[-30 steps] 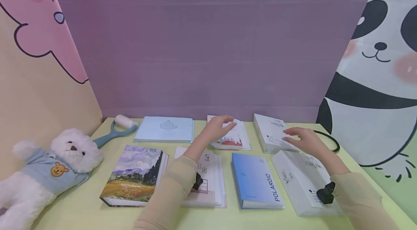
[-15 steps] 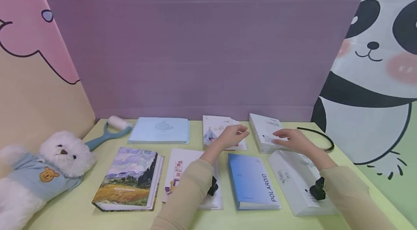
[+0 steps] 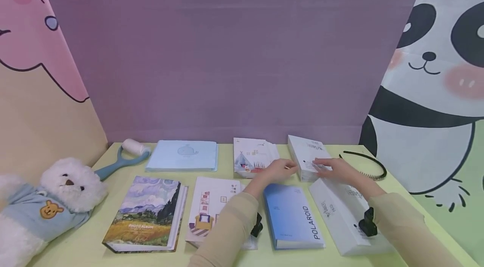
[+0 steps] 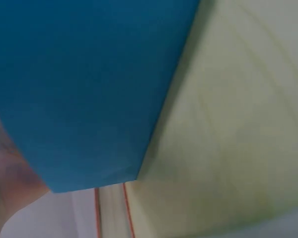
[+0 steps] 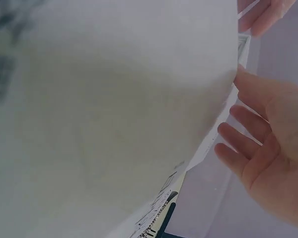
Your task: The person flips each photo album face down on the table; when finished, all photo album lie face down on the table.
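My left hand (image 3: 280, 170) reaches over the top of the blue POLAROID album (image 3: 291, 216), its fingertips right at the front left corner of the white book (image 3: 311, 155) at the back. My right hand (image 3: 336, 170) is over that book's front right part, fingers loosely bent and spread. Beneath my right wrist lies a second, larger white box-like book (image 3: 332, 212). In the right wrist view this pale surface fills the left side, and my right fingers (image 5: 238, 136) are spread beside it. The blue album (image 4: 94, 94) fills much of the left wrist view.
Along the back lie a whale-covered pale blue album (image 3: 183, 155), a tent-picture book (image 3: 251, 153) and a black headband (image 3: 380, 162). Nearer are a landscape photo album (image 3: 145, 212) and a white illustrated book (image 3: 200, 204). A lint roller (image 3: 121, 162) and teddy bear (image 3: 56, 204) lie left.
My left hand has moved right and nearer, from over the tent-picture book to the back white book's corner. My right hand has shifted slightly left and lower. The view has turned slightly right.
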The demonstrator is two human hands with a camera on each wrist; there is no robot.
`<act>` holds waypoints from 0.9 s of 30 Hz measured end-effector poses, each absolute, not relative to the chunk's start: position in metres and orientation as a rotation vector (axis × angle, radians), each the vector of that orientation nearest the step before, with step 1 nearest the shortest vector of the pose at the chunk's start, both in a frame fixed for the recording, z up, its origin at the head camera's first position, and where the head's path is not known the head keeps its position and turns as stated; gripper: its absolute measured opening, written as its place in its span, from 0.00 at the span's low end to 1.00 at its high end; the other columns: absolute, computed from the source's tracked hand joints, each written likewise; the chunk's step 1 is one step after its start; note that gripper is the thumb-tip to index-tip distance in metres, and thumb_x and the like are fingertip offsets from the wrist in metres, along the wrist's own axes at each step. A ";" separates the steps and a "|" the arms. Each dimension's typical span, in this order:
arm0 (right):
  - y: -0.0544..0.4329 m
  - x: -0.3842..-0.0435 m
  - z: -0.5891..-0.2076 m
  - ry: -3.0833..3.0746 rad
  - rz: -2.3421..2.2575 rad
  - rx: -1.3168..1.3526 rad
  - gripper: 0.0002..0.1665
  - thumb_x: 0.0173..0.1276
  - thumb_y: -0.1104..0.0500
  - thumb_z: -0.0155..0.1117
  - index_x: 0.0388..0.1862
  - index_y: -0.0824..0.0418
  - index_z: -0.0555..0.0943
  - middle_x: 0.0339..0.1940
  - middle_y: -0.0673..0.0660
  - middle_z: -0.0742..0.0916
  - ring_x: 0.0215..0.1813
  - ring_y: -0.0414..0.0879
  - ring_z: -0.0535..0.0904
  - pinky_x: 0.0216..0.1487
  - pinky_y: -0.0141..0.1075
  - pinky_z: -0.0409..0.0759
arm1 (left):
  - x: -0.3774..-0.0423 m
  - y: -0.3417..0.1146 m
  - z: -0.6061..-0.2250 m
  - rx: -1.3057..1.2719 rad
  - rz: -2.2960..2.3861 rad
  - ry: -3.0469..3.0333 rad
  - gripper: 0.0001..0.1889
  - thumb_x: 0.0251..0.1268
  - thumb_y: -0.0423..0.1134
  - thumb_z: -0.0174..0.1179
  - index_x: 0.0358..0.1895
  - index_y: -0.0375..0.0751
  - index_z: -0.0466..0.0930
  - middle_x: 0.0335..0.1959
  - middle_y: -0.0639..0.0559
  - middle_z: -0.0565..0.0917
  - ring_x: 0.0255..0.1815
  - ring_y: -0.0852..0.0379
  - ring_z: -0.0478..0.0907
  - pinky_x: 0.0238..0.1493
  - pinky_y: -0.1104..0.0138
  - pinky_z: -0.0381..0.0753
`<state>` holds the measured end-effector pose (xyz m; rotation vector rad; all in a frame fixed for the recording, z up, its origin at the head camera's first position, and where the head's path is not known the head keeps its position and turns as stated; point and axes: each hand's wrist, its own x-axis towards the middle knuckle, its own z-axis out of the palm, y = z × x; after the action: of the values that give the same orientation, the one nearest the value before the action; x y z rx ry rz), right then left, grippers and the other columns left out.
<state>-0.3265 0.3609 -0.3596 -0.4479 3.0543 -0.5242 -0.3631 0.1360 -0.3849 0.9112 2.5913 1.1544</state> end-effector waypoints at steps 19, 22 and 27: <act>0.353 -0.324 -0.362 3.094 -0.506 -0.447 0.24 0.61 0.56 0.65 0.55 0.65 0.79 0.57 0.69 0.80 0.57 0.66 0.74 0.50 0.53 0.75 | -0.365 0.148 -0.400 0.933 1.063 2.553 0.23 0.72 0.51 0.46 0.64 0.46 0.72 0.57 0.55 0.79 0.53 0.62 0.75 0.57 0.70 0.72; 0.351 -0.328 -0.365 3.089 -0.520 -0.428 0.27 0.60 0.52 0.67 0.54 0.65 0.78 0.56 0.70 0.79 0.55 0.63 0.75 0.51 0.53 0.75 | -0.365 0.147 -0.400 0.948 1.057 2.546 0.22 0.72 0.49 0.46 0.65 0.46 0.71 0.55 0.55 0.80 0.47 0.62 0.74 0.53 0.71 0.73; 0.348 -0.332 -0.368 3.078 -0.505 -0.305 0.33 0.58 0.47 0.68 0.57 0.66 0.75 0.57 0.72 0.77 0.52 0.62 0.75 0.48 0.50 0.76 | -0.365 0.145 -0.400 0.945 1.023 2.572 0.21 0.72 0.47 0.47 0.65 0.49 0.71 0.60 0.56 0.77 0.48 0.61 0.73 0.54 0.71 0.72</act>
<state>-0.3324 0.3482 -0.3685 -0.3049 3.0784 -0.5048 -0.3651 0.1451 -0.4003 0.9451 2.5724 1.0230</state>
